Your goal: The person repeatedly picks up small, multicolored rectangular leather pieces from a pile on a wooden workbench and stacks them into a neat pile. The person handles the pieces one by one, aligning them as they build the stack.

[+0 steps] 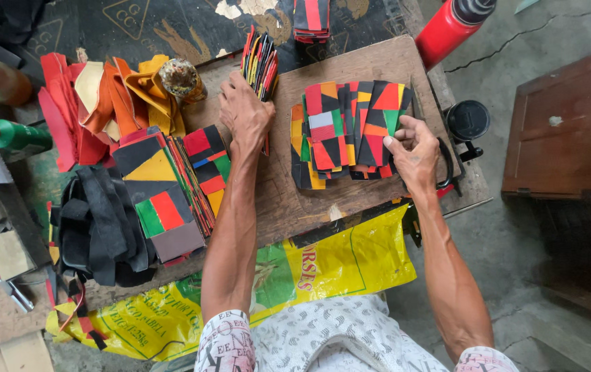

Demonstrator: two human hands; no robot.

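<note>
My left hand [243, 110] grips an upright bundle of multicoloured patchwork pieces [261, 65] at the worn wooden board's [288, 200] far edge. My right hand [412, 148] pinches the fanned row of red, black, yellow patchwork panels [347, 131], keeping overlaps aligned.

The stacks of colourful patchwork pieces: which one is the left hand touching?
The small upright stack at the board's far edge, under the left hand. The others lie flat: one fanned row by the right hand, one pile at the left.
</note>
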